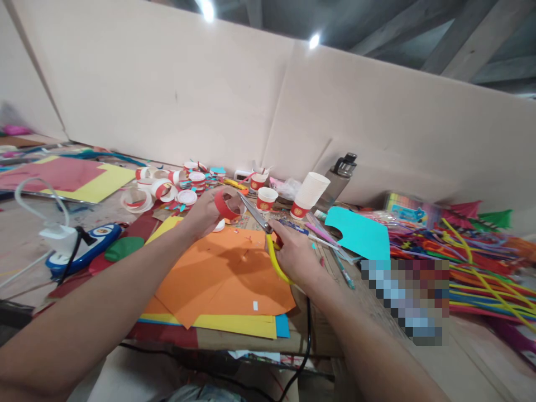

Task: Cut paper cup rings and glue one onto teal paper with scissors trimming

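Nearest us, right hand closed on yellow scissors; blades open, long axis slanting up-left toward the cup ring; left hand grips that ring above the orange paper; beyond, paper cups.

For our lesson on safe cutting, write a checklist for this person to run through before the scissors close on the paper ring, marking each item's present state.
1. Left hand grips the paper ring: ok.
2. Right hand holds the scissors by the yellow handles: ok.
3. Blades open, pointing at the ring: ok.
4. Left fingers out of the blades' path: cannot tell.
5. Orange paper under the cut to catch scraps: ok.
6. Cups clear of the scissors: ok.
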Available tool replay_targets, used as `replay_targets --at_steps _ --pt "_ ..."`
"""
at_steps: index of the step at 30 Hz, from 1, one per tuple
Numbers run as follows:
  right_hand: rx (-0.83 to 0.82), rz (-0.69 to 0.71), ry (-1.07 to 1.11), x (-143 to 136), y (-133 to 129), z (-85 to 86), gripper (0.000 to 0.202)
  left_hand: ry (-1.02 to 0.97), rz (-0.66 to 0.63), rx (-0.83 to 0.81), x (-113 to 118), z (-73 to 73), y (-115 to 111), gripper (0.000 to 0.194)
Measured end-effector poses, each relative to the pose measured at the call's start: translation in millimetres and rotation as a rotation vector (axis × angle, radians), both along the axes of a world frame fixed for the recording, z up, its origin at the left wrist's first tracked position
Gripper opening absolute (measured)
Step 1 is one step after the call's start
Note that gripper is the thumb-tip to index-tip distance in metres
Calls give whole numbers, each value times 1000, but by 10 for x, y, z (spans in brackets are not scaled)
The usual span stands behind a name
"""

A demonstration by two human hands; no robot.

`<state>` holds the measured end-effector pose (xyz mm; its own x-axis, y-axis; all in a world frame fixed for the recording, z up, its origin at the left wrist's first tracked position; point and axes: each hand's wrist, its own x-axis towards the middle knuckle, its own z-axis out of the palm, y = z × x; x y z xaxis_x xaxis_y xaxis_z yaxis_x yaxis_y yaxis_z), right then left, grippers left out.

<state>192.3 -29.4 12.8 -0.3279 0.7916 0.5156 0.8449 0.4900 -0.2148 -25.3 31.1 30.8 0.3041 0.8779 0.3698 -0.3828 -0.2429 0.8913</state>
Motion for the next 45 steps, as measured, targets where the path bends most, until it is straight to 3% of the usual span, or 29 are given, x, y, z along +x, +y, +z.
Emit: replay_targets --at_steps 5,14,27,34,45 --pt "-15 -5 -3 -10 9 -18 37 -58 148 32 3 4 9 25" --pt "-19 -21 -44 -25 7 -21 35 10 23 -36 87 46 -119 32" --pt "61 33 -24 6 27 -20 37 38 -23 2 36 -10 -34 33" --pt "27 20 -11 9 33 -59 37 -26 153 57 -9 20 -18 30" --pt "2 -68 -105 -37 -14 -19 41 -31 -55 -36 62 11 -92 35"
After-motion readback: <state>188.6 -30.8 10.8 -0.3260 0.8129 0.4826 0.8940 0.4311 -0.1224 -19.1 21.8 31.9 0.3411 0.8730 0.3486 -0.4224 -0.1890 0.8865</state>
